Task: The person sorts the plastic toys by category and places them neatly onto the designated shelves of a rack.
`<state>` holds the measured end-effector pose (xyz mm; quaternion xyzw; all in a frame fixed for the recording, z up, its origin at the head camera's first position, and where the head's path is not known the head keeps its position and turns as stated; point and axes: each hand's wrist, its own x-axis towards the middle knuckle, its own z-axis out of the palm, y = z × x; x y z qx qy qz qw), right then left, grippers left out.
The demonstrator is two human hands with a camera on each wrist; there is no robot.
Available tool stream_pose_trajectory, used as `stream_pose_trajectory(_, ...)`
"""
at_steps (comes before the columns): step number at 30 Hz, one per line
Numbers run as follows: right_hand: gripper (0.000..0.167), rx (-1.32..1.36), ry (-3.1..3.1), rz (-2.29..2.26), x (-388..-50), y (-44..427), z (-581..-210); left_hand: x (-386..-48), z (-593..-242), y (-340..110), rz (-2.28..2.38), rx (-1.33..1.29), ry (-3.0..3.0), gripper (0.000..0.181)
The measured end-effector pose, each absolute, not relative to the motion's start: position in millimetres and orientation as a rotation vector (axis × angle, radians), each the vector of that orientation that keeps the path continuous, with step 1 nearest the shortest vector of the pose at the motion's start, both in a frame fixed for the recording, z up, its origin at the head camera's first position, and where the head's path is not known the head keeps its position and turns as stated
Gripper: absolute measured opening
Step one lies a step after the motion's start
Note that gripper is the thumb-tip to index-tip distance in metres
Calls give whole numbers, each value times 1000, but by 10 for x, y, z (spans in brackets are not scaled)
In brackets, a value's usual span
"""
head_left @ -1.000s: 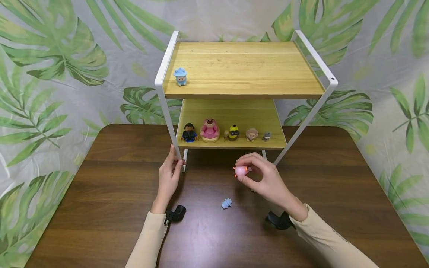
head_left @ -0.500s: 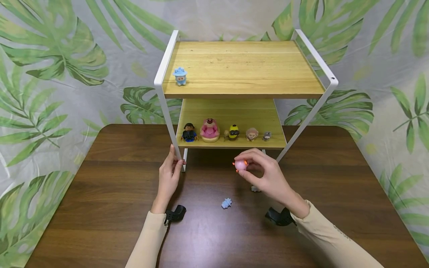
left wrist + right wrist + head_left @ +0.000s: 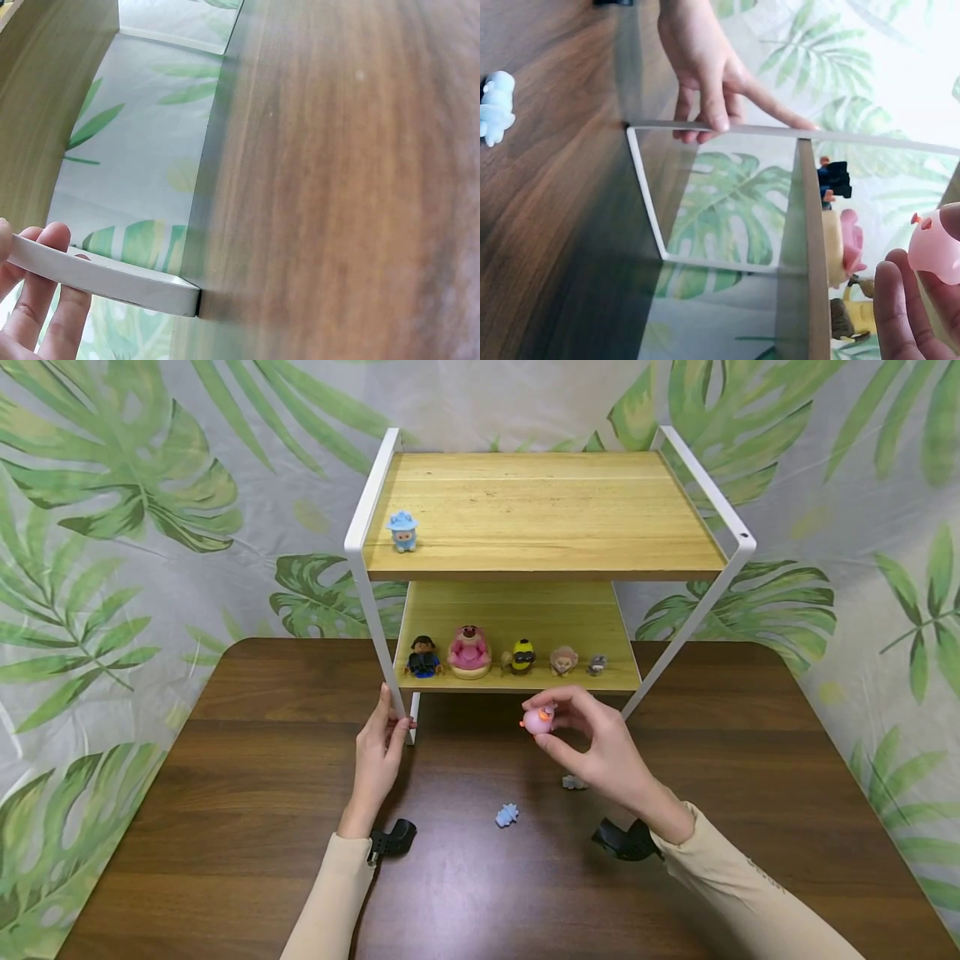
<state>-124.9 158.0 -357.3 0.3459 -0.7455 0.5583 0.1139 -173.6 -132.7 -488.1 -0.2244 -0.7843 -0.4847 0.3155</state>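
In the head view my right hand (image 3: pixel 600 739) pinches a small pink toy figure (image 3: pixel 537 720) with an orange beak between thumb and fingers. It is held in front of the lower shelf, above the table. The right wrist view shows the toy's round pink body (image 3: pixel 934 251) and orange feet, partly covered by fingers. My left hand (image 3: pixel 380 756) grips the white front-left leg (image 3: pixel 112 282) of the shelf rack. Its fingers (image 3: pixel 66 315) wrap behind the leg. A light blue figure (image 3: pixel 507 815) lies on the table between the hands, and a small grey figure (image 3: pixel 574 782) lies beneath my right hand.
The two-tier rack has a wooden top board (image 3: pixel 540 510) bearing a blue-hatted figure (image 3: pixel 403 532). On the lower board (image 3: pixel 510 602) stand a dark-haired figure (image 3: pixel 424 657), a pink bear (image 3: pixel 469 653), a yellow-and-black figure (image 3: pixel 522 656), a lion (image 3: pixel 564 661) and a small grey figure (image 3: pixel 597 665).
My right hand has risen slightly toward the lower shelf and turned the pink toy, so its orange beak now faces the head camera. The left hand stays on the rack leg.
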Motion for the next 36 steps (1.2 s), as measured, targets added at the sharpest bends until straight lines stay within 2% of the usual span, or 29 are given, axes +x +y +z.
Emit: stream_pose_trajectory(36,43,1082,-2117,1627,-1336,1469,-3062,-1734,-4875,-1317,-1277,-599,-2036,92)
